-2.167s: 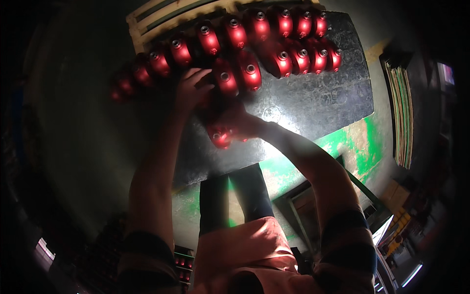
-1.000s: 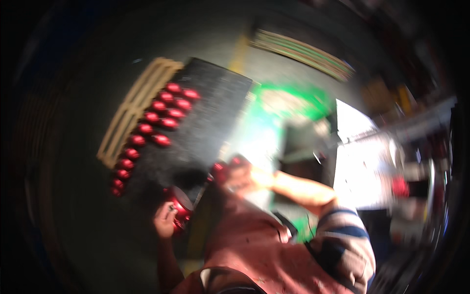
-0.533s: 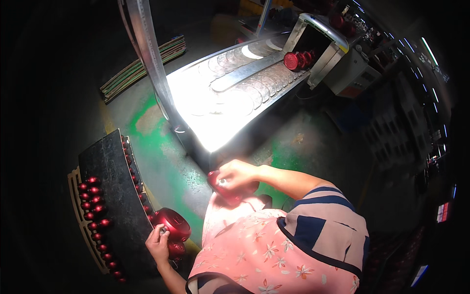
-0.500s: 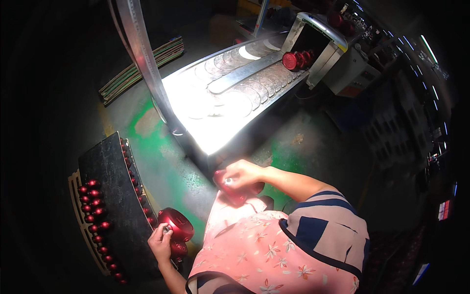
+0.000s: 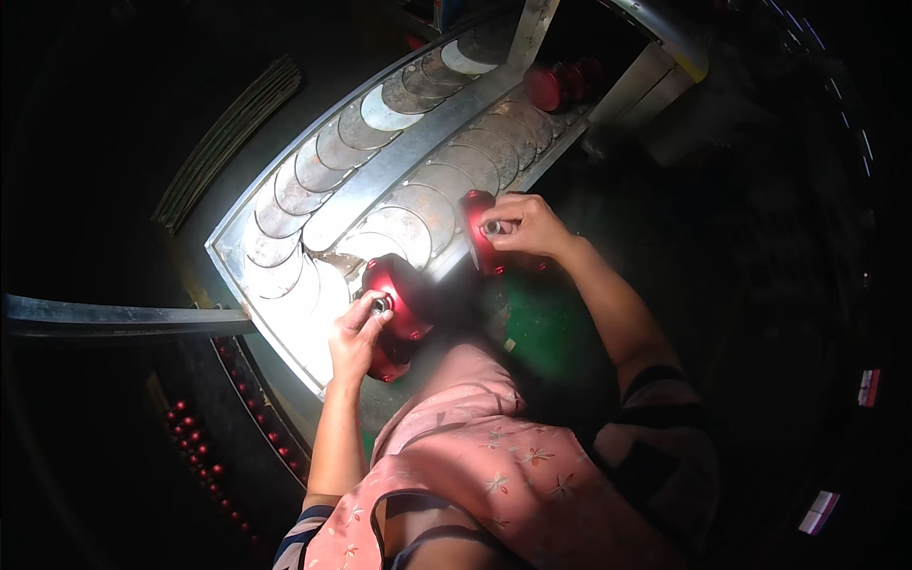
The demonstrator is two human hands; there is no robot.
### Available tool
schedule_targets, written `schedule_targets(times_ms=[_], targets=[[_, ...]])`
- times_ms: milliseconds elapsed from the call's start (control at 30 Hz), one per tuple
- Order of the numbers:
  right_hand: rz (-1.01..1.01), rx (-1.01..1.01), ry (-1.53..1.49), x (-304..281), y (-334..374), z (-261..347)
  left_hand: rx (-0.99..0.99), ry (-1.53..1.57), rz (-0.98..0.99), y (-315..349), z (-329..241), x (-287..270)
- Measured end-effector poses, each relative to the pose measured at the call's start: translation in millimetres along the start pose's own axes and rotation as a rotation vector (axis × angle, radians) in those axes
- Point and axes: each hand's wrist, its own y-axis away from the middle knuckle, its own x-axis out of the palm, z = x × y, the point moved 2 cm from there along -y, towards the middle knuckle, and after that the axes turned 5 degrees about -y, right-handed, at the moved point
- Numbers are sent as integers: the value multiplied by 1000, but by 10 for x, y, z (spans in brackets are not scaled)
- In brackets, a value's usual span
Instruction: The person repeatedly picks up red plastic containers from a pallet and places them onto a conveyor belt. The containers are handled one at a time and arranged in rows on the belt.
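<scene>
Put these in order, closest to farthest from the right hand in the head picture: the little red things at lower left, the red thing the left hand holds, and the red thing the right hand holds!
1. Right-held red thing: pinched by the right hand.
2. Left-held red thing: left of that, in the left hand.
3. Little red things: farthest, lower left.

A gap is left between the red pots point(image 5: 404, 296) held by the left hand point(image 5: 353, 342) and the red pot point(image 5: 474, 226) held by the right hand point(image 5: 532, 226). Open room is seen over the round plates point(image 5: 323, 176), along the left of the flat metal strip point(image 5: 380, 163). On its right, the far end is blocked by a row of pots point(image 5: 559, 88) beside a metal gate point(image 5: 644, 95). The far left is crossed by a long bar point(image 5: 123, 312).
</scene>
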Motion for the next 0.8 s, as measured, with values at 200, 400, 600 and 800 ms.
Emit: schedule_targets(times_ms=[200, 400, 600, 800], targets=[[205, 46, 21, -503, -884, -1016, 43, -142, -66, -1396, -214, 962], [301, 42, -5, -435, -1135, -1747, 155, -425, -161, -1907, -35, 1348], [242, 323, -308, -868, -1180, -2259, 131, -275, -195, -2047, -131, 1573], [-20, 418, -495, -1464, -1498, -3095, 155, -114, -296, -2484, -94, 1750]])
